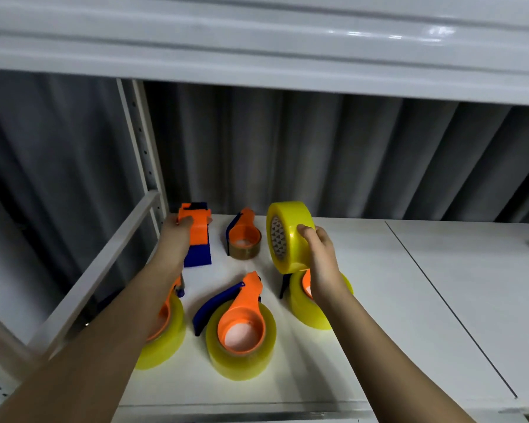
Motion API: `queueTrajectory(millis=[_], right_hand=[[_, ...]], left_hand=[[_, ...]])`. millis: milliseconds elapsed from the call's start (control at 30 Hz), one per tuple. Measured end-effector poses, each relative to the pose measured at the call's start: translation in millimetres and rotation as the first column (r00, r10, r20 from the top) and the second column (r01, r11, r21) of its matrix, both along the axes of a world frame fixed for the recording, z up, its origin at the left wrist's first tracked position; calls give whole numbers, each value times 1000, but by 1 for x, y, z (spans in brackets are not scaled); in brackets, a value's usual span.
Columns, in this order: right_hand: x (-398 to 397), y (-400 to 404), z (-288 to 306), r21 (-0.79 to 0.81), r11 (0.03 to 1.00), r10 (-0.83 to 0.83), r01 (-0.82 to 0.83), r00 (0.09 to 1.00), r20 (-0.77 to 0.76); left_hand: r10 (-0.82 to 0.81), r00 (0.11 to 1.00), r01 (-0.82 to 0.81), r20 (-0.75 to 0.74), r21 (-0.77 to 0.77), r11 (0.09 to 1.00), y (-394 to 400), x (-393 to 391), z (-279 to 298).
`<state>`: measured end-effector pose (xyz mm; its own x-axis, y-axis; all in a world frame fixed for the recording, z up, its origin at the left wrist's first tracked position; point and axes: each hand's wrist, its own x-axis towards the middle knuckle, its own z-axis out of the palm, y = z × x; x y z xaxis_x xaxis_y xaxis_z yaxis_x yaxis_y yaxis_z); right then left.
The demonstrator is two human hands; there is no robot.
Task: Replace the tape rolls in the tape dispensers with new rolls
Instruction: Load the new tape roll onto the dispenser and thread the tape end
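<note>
My left hand (177,232) grips an orange and blue tape dispenser (197,236) with no roll in it, at the back left of the white shelf (379,300). My right hand (319,257) holds a full yellow tape roll (289,236) upright above the shelf. Behind the middle lies a dispenser with a thin brown roll (244,239). Three dispensers carry full yellow rolls: one at front centre (240,334), one under my left forearm (165,328), one under my right hand (310,303).
A white shelf board (257,41) hangs low overhead. A white upright post (141,141) and rail (104,264) bound the left side. Grey corrugated wall stands behind. A seam (449,306) divides the shelf; the right panel is bare.
</note>
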<state>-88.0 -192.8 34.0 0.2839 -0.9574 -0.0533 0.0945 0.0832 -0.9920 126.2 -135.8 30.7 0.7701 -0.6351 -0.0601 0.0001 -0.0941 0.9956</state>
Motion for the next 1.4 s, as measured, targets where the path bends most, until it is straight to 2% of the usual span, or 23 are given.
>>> queueTrajectory(millis=[133, 267, 400, 500, 600, 800, 900, 1000, 1133, 1400], right_hand=[[-9, 11, 0, 29, 999, 10, -12, 998, 57], [-15, 20, 4, 58, 997, 49, -57, 990, 129], [-16, 22, 2, 79, 996, 28, -42, 985, 168], [-14, 26, 5, 147, 989, 6, -37, 979, 205], [-16, 25, 8, 140, 989, 18, -47, 980, 197], [-26, 23, 10, 214, 976, -23, -28, 973, 231], [-31, 25, 15, 277, 958, -17, -75, 948, 317], [-28, 25, 16, 314, 946, -31, -82, 940, 339], [-19, 25, 10, 382, 917, -31, -112, 937, 349], [-17, 23, 4, 386, 910, -6, -150, 927, 376]], left_hand=[[-25, 999, 19, -25, -206, 978, 23, -26, 12], [-1, 987, -41, -162, -254, 966, 36, -58, 17], [-142, 987, 117, -68, -292, 949, 45, -100, 20], [-194, 980, 196, 38, -283, 939, 43, -118, 18], [-235, 958, 268, 164, -223, 937, 38, -122, 14], [-256, 895, 318, 365, -119, 941, 37, -130, 9], [-254, 898, 310, 360, -105, 945, 33, -131, 6], [-265, 895, 315, 359, -87, 945, 30, -130, 4], [-291, 913, 334, 286, -116, 935, 31, -130, 3], [-332, 915, 353, 228, -56, 934, 37, -129, 7]])
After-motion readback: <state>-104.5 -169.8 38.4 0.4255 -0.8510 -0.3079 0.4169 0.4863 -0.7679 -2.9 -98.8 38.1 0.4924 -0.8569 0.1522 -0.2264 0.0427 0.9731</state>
